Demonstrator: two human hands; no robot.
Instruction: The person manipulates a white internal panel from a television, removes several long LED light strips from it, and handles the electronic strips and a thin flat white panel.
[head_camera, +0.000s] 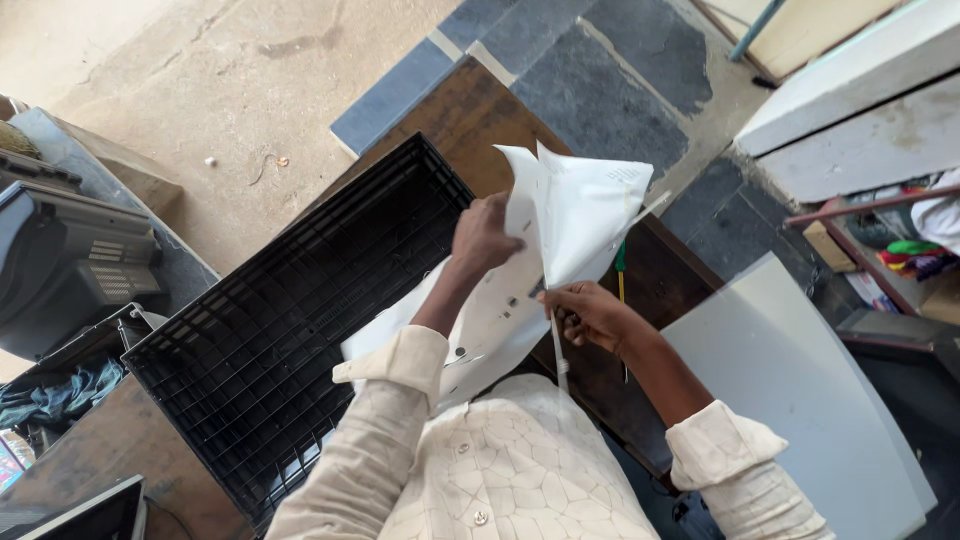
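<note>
A: Quick pass. Left hand (484, 237) is closed on the upper part of the white paper sheets (575, 215), fingers curled over the edge, pinching them up off the table.

B: And the right hand (590, 313)?

A: Closed too, lower down at the sheets' bottom edge. It also has a thin white stick-like tool (557, 350) running down from the fist toward the chest. Can't tell what the tool is, pen or ruler edge maybe.

B: Where's the paper sitting?

A: Held in the air above the dark wooden table (470, 110), between both hands, just beside the black plastic crate (290, 330). Lower sheets droop toward the shirt; the top ones are bent and fanned into points.

B: Handling?

A: Judging by the bends, light and floppy, several loose sheets, not bound that I can see. They'd slide apart if gripped loosely and crease or tear if yanked. Best hold looks like a pinch at the edge or corner with both hands, as now, keeping the stack together. A single-hand grip in the middle would likely crumple it.

B: Anything else nearby?

A: A green-tipped pencil-like thing (620, 262) on the table behind the sheets, a pale grey board (800, 400) leaning at the right, grey old monitor (60, 260) to the left. Small dark marks on the sheets, too small to make out.
</note>
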